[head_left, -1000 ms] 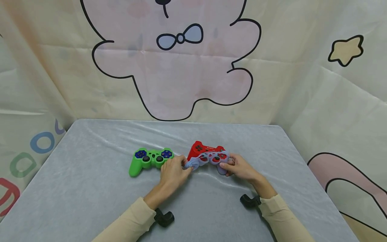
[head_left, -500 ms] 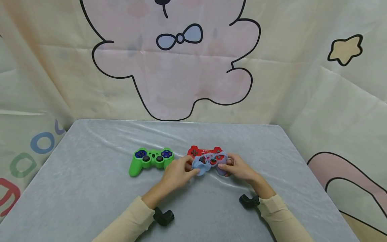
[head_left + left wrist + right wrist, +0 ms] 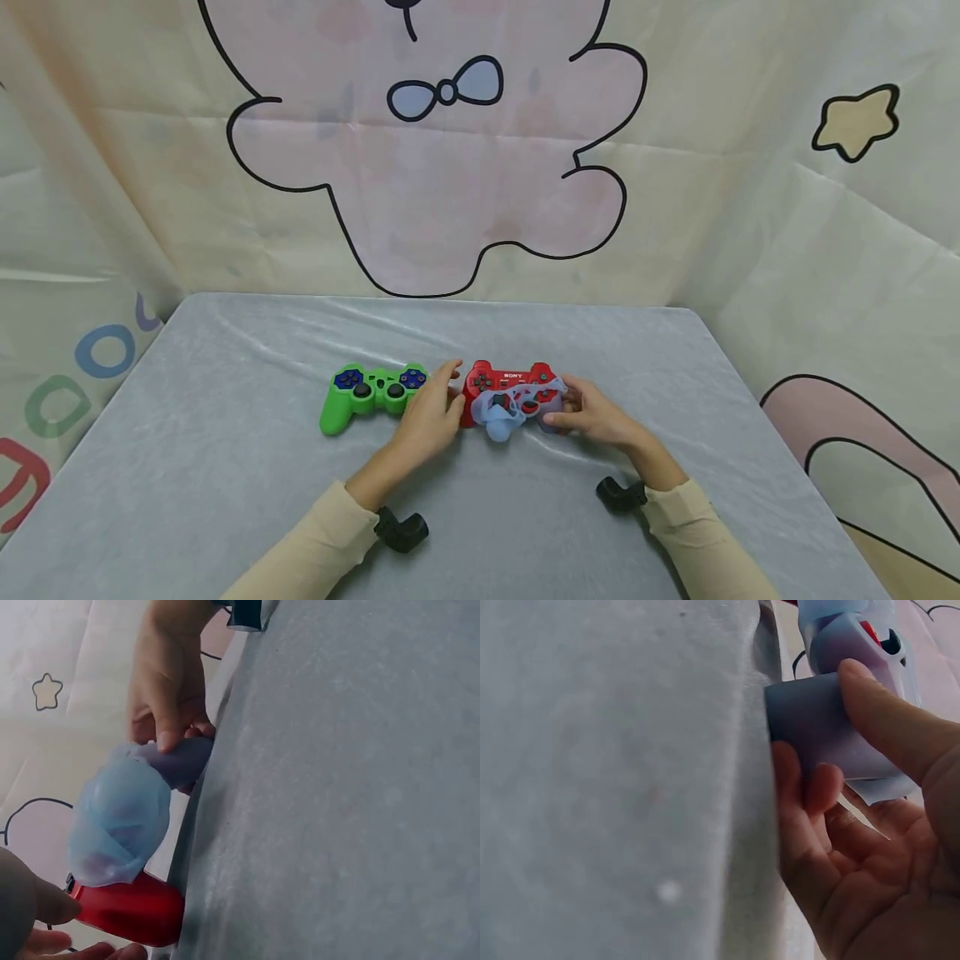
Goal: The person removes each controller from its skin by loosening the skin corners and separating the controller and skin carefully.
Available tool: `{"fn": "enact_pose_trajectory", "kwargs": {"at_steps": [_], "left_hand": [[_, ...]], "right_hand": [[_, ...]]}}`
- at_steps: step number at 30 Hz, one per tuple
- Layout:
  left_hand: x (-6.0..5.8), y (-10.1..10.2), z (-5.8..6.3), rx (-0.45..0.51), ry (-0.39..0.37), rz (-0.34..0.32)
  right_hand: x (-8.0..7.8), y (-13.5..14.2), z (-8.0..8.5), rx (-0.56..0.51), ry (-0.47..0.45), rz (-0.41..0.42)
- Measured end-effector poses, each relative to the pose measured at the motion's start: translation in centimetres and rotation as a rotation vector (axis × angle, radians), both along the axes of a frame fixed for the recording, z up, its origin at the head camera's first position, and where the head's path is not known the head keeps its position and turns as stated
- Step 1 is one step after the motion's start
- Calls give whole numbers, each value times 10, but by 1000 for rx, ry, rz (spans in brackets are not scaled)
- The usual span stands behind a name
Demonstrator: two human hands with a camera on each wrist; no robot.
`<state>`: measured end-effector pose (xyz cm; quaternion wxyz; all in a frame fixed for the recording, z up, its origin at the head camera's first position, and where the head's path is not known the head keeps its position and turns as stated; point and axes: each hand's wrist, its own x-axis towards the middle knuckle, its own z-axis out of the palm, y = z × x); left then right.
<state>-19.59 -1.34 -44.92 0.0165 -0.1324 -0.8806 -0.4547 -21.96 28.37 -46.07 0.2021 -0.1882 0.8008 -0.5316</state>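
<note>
A red game controller [image 3: 514,377] lies on the table with a translucent bluish-purple silicone cover [image 3: 501,427] partly over it. The cover sits round the right handle; its left end hangs bunched and loose across the front. My right hand [image 3: 596,414] pinches the covered right handle, thumb on top and fingers beneath, as the right wrist view shows with the sleeved handle [image 3: 825,727]. Beside the bare left handle [image 3: 135,909], my left hand [image 3: 427,412] has its fingers spread and relaxed, the thumb right at the red plastic. It partly hides a green controller [image 3: 375,392].
The green controller, with blue button pads, lies just left of the red one. A grey cloth covers the table [image 3: 262,467]. Behind it hangs a cream curtain [image 3: 690,208] with cartoon drawings. Each wrist wears a black camera mount [image 3: 401,531].
The left hand has let go of the cover's loose end, which now droops over the front of the red controller, and has drawn back leftward. The right hand keeps its hold.
</note>
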Motion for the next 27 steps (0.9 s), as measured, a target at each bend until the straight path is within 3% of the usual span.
{"fn": "enact_pose_trajectory", "kwargs": {"at_steps": [5,12,16,22,27], "left_hand": [[-3,-1,-2,41,-97,-65],[-6,3,-8,-6,-170,-113],[-8,2,-10,64,-209,-119],[-10,1,-11,65,-186,-148],[-9,2,-14,49,-172,-162]], "right_hand": [[0,0,4,21,56,22],[2,-3,10,75,94,28],[2,-4,13,128,115,-10],[6,-9,17,169,201,-48],[13,-18,20,228,364,-40]]}}
